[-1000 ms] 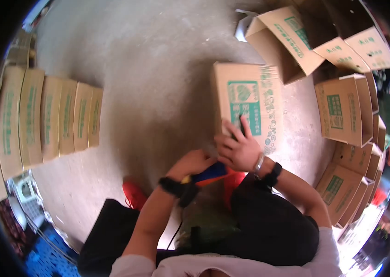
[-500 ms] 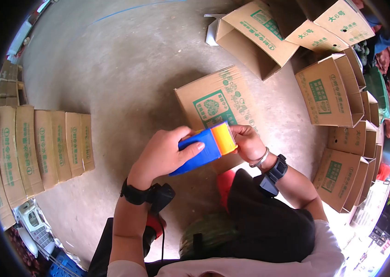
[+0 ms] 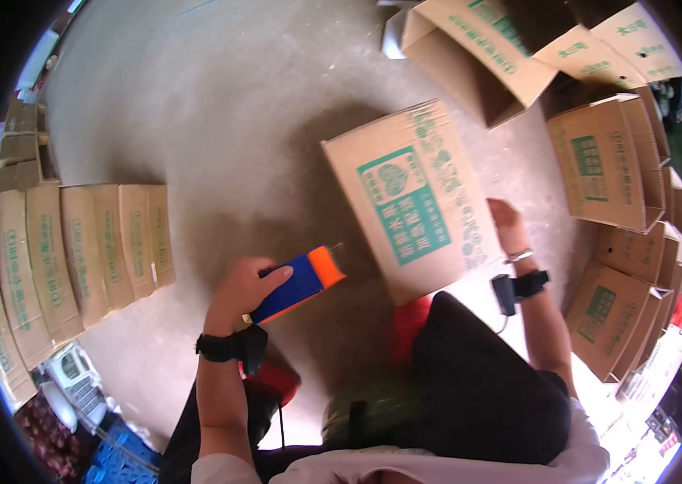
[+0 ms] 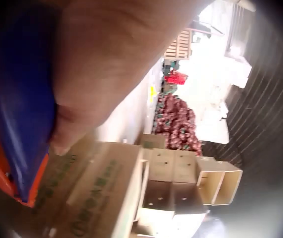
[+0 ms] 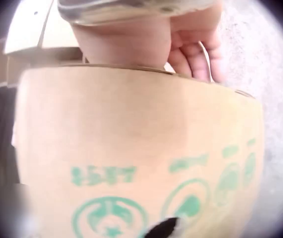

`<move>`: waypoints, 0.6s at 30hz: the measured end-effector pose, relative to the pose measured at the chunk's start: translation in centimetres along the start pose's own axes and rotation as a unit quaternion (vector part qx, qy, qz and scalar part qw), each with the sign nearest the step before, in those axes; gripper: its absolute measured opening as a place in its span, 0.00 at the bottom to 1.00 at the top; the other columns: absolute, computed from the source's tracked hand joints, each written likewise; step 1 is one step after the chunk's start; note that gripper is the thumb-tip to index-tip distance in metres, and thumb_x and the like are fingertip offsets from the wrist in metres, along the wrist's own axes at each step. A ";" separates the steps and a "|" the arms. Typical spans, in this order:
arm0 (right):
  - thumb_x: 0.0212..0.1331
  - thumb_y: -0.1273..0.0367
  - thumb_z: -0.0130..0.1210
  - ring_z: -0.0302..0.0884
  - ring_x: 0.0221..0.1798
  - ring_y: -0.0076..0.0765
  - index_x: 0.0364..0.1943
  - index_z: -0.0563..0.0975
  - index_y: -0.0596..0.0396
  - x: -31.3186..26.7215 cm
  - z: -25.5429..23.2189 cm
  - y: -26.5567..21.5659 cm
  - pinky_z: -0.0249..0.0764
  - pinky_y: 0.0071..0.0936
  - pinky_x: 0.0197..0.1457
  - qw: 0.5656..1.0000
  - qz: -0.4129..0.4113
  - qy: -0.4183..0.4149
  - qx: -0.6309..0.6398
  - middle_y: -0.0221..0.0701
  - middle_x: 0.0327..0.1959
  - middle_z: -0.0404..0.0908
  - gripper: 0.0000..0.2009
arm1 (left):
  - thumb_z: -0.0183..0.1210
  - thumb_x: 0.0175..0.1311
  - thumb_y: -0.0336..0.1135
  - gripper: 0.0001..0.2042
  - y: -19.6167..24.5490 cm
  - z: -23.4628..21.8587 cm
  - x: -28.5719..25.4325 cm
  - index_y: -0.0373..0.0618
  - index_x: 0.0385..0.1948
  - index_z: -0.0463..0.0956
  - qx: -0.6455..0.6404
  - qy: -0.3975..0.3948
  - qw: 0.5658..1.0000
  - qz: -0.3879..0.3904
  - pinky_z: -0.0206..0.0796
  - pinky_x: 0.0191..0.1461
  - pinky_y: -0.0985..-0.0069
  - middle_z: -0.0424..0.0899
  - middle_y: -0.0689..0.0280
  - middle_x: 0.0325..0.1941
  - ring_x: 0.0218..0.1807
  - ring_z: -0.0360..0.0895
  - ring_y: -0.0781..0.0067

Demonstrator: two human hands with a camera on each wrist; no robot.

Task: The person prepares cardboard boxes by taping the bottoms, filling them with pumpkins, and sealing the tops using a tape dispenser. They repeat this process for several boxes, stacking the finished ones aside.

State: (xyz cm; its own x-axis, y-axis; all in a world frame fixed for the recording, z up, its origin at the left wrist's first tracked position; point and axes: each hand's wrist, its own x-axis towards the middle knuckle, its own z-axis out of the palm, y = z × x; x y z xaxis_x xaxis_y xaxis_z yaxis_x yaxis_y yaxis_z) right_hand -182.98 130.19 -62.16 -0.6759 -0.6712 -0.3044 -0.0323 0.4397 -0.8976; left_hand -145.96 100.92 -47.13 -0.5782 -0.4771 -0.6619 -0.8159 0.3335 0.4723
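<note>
My left hand (image 3: 236, 294) grips a blue and orange tape dispenser (image 3: 288, 286), thumb laid along its blue side and the orange end pointing toward the carton. In the left wrist view the same dispenser (image 4: 22, 99) fills the left edge beside the thumb. A cardboard carton (image 3: 405, 202) with green print stands on the floor in front of me, angled. Beside its right edge is my right hand (image 3: 506, 226), fingers loosely bent, apart from the dispenser. The right wrist view shows those fingers (image 5: 196, 62) behind the carton's top edge, their tips partly hidden.
A row of cartons (image 3: 79, 258) stands at the left. More open cartons (image 3: 607, 165) line the right side, others (image 3: 470, 56) the upper right. My red shoes (image 3: 276, 379) are close below the carton. A blue crate (image 3: 123, 456) sits at lower left.
Half a second ago both hands were together at the dispenser over the carton. Now the left hand has drawn it leftward off the carton, and the right hand has moved to the carton's right edge.
</note>
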 end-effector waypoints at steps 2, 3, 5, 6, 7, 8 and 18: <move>0.60 0.69 0.46 0.73 0.34 0.22 0.45 0.73 0.59 -1.0 0.0 -5.2 0.71 0.20 0.36 0.999 0.006 0.043 -0.026 0.30 0.33 0.78 0.12 | 0.57 0.53 0.47 0.18 2.8 -4.4 -2.7 0.37 0.30 0.78 -0.060 0.015 0.998 0.021 0.67 0.34 0.76 0.80 0.58 0.25 0.27 0.77 0.71; 0.59 0.67 0.48 0.75 0.35 0.27 0.45 0.73 0.60 -1.6 0.7 -7.9 0.71 0.21 0.38 0.996 0.004 0.054 -0.068 0.35 0.35 0.79 0.13 | 0.57 0.54 0.44 0.17 4.1 -6.3 -3.9 0.37 0.31 0.78 -0.083 0.038 0.995 0.045 0.66 0.34 0.78 0.80 0.59 0.25 0.27 0.76 0.74; 0.57 0.62 0.51 0.76 0.38 0.39 0.50 0.69 0.61 -2.9 2.8 -10.7 0.73 0.29 0.41 0.975 -0.124 0.072 -0.171 0.41 0.39 0.77 0.21 | 0.56 0.56 0.41 0.15 6.3 -8.9 -5.9 0.35 0.33 0.77 -0.119 0.078 0.986 0.082 0.66 0.33 0.81 0.80 0.61 0.24 0.27 0.75 0.78; 0.56 0.58 0.51 0.75 0.40 0.44 0.54 0.65 0.60 -3.4 4.1 -12.1 0.72 0.33 0.43 0.941 -0.185 0.084 -0.270 0.43 0.40 0.76 0.25 | 0.55 0.57 0.40 0.15 7.3 -9.9 -6.7 0.35 0.34 0.77 -0.133 0.093 0.982 0.096 0.65 0.33 0.81 0.80 0.62 0.25 0.27 0.74 0.79; 0.55 0.54 0.51 0.75 0.41 0.50 0.58 0.60 0.59 -3.8 5.0 -12.8 0.72 0.38 0.45 0.894 -0.240 0.095 -0.367 0.46 0.41 0.75 0.30 | 0.55 0.57 0.39 0.15 8.3 -10.6 -7.2 0.34 0.35 0.76 -0.146 0.107 0.977 0.111 0.65 0.33 0.82 0.80 0.63 0.25 0.28 0.74 0.80; 0.55 0.50 0.48 0.73 0.43 0.53 0.61 0.54 0.57 -3.9 5.4 -12.5 0.70 0.43 0.47 0.898 -0.187 0.083 -0.390 0.46 0.42 0.74 0.35 | 0.54 0.58 0.39 0.15 9.5 -11.3 -7.6 0.34 0.36 0.76 -0.133 0.103 0.978 0.125 0.65 0.33 0.83 0.79 0.64 0.25 0.28 0.73 0.81; 0.55 0.71 0.49 0.73 0.43 0.49 0.48 0.69 0.59 -4.9 3.8 -13.2 0.69 0.35 0.48 0.896 -0.304 0.218 -0.237 0.47 0.41 0.74 0.15 | 0.52 0.62 0.38 0.15 22.1 -11.0 -5.9 0.32 0.38 0.74 -0.045 0.082 0.966 0.242 0.62 0.33 0.85 0.77 0.68 0.26 0.29 0.70 0.84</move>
State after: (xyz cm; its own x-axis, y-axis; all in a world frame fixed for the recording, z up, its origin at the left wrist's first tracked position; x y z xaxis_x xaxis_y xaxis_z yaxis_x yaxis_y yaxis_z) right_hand -176.46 125.40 -50.07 -0.6467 -0.6217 0.4419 -0.7325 0.3448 -0.5870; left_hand -160.58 102.12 -26.39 -0.8770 -0.4080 -0.2538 -0.4427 0.4808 0.7568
